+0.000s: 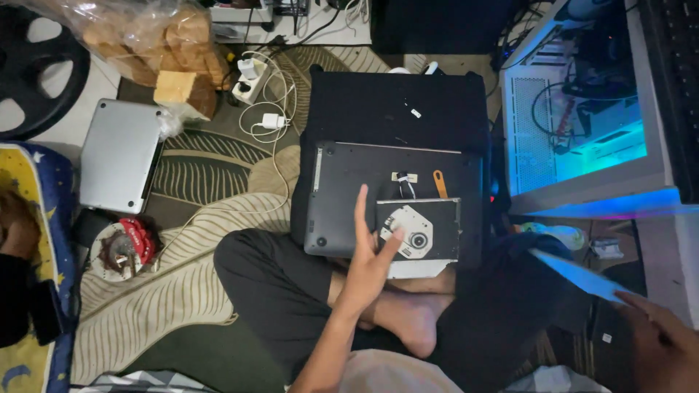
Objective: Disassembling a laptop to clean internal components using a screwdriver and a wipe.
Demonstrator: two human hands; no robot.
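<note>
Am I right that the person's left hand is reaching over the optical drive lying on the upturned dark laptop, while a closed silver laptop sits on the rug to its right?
Nearly: the head view shows the left hand over the optical drive on the dark laptop, but the silver laptop lies to its left.

- The laptop [342, 196] lying upside down was dark grey, with an orange tab [440, 183] on its base.
- The disc drive [421, 229] was black, its round plate pale silver-white.
- The second laptop [119, 155] was plain silver.
- The rug [196, 218] showed a cream-and-olive leaf pattern with curved stripes.
- The trousers [277, 291] were black.
- The computer case [582, 109] was white and glowed cyan and blue inside.
- The chargers [273, 120] and their cables were white.
- The cushion [36, 196] was yellow with a dark blue, star-dotted border.
- The brake part [124, 247] was red on a grey metal disc.
- The bread [175, 51] in its clear bag was tan and brown.
</note>
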